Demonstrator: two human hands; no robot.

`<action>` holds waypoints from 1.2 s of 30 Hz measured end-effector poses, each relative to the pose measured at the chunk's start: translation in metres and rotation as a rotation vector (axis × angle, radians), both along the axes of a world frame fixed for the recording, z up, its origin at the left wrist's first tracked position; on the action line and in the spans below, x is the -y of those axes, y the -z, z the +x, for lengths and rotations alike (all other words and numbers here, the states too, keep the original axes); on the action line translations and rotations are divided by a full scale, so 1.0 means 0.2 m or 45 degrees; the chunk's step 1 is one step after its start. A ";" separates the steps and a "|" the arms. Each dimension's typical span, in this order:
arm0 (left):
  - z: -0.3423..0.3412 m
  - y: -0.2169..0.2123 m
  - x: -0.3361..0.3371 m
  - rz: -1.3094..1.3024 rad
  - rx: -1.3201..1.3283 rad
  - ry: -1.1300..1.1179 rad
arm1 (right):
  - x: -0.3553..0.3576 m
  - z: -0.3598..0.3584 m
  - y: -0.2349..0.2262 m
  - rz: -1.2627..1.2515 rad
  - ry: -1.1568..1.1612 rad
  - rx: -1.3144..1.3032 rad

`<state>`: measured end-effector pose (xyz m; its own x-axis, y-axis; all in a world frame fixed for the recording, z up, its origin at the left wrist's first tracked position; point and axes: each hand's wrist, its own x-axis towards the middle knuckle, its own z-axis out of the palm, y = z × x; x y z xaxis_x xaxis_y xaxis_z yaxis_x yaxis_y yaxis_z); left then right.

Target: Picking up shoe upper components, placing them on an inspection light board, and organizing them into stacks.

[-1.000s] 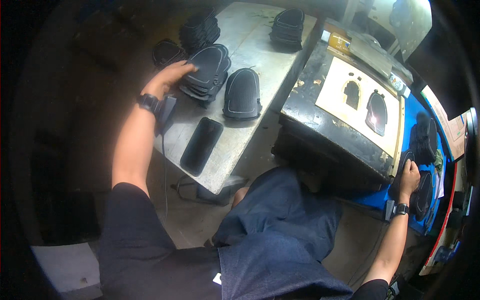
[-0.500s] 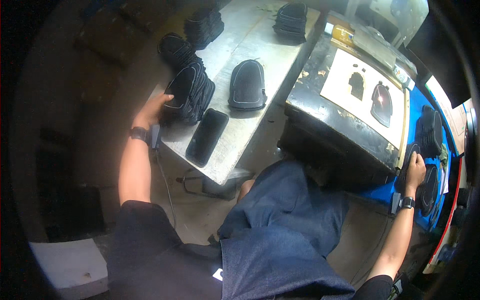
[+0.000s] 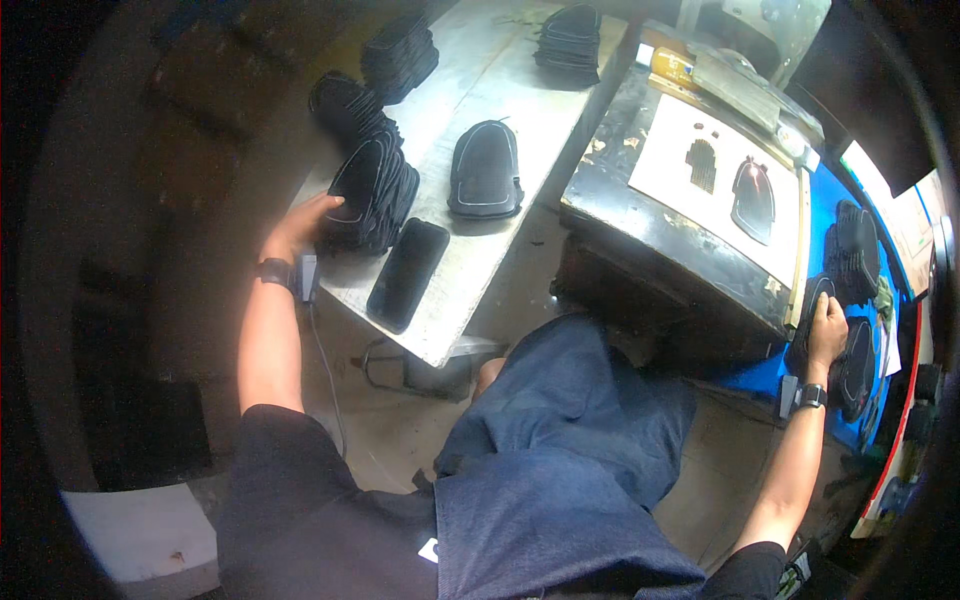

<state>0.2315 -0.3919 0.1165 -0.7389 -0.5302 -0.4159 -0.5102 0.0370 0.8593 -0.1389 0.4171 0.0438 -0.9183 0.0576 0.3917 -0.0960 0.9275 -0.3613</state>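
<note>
My left hand grips a tilted stack of black shoe-shaped pieces at the near left of the grey metal table. A single black piece with a pale edge lies just right of that stack. A black phone rests flat in front of it. My right hand rests on a black piece lying on the blue surface at the far right. A white template on the dark machine top holds another black piece in a cut-out.
More black stacks stand at the table's far end and far left. Further black pieces lie on the blue surface. The dark machine block sits between both work areas. My knees in dark blue cloth are below.
My left hand has pulled the black stack toward the table's near left edge and tilted it. My right hand stays on the piece at the blue surface.
</note>
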 end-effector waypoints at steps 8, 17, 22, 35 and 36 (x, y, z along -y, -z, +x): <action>-0.25 -0.25 -0.53 -1.236 -0.299 -0.073 | -0.01 0.00 0.01 -0.001 0.005 -0.022; -0.98 0.07 -1.09 -1.136 0.476 0.149 | 0.03 0.03 -0.03 -0.002 0.047 -0.014; -1.12 0.15 -1.07 -1.260 0.444 0.225 | 0.05 0.04 -0.04 -0.066 0.028 -0.079; -1.36 0.17 -0.83 -1.218 0.169 0.498 | 0.05 0.04 -0.05 -0.071 0.053 -0.011; -1.34 0.16 -0.84 -1.181 0.202 0.509 | 0.05 0.04 -0.05 -0.071 0.059 -0.003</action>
<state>-0.0371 -0.2234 0.0844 -0.9046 -0.4196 -0.0754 -0.4198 0.8460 0.3287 -0.1305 0.4078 0.0528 -0.9133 0.1218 0.3887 -0.0542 0.9094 -0.4124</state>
